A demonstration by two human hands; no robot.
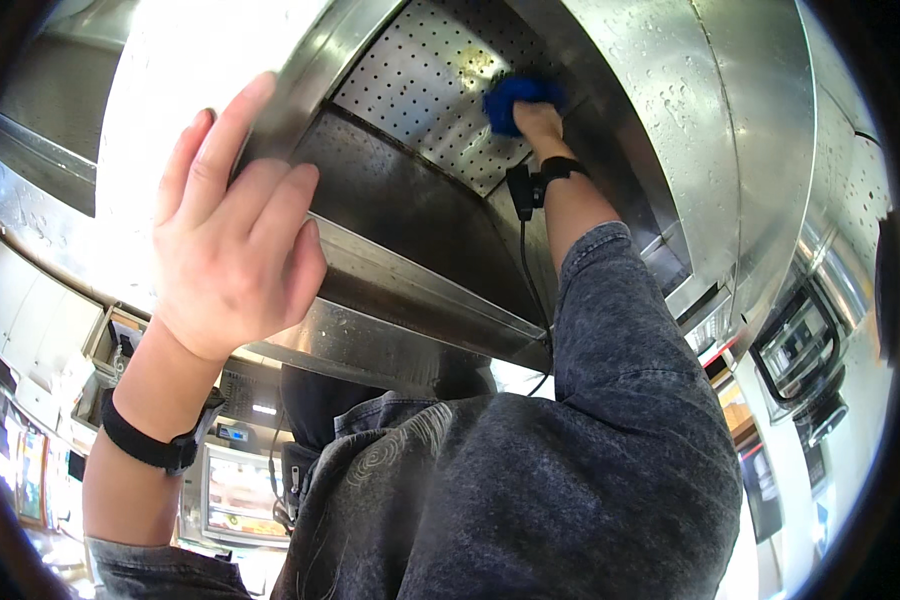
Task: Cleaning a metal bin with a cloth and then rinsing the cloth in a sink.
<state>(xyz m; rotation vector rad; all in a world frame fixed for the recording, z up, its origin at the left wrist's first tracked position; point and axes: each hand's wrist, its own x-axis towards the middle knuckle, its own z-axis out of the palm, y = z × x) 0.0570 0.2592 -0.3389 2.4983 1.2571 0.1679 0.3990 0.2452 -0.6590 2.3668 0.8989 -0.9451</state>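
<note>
Down inside a steel basin (pixel 390 190), my right hand (pixel 538 122) presses a blue cloth (pixel 508 104) against a perforated metal plate (pixel 410 85). The cloth is bunched under my fingers, which it partly hides. My left hand (pixel 235 240) is at the basin's left rim (pixel 315 70), with two fingers stretched out, the others bent, and nothing seen in it. Whether its fingertips touch the rim I cannot tell. A brownish stain (pixel 475 65) shows on the plate near the cloth.
Wet steel worktop (pixel 660 60) with water drops curves around the basin on the right. A black cable (pixel 526 270) hangs from the device on my right wrist. A glass-fronted display case (pixel 245 490) stands at the lower left, and a black-framed appliance (pixel 798 345) at the right.
</note>
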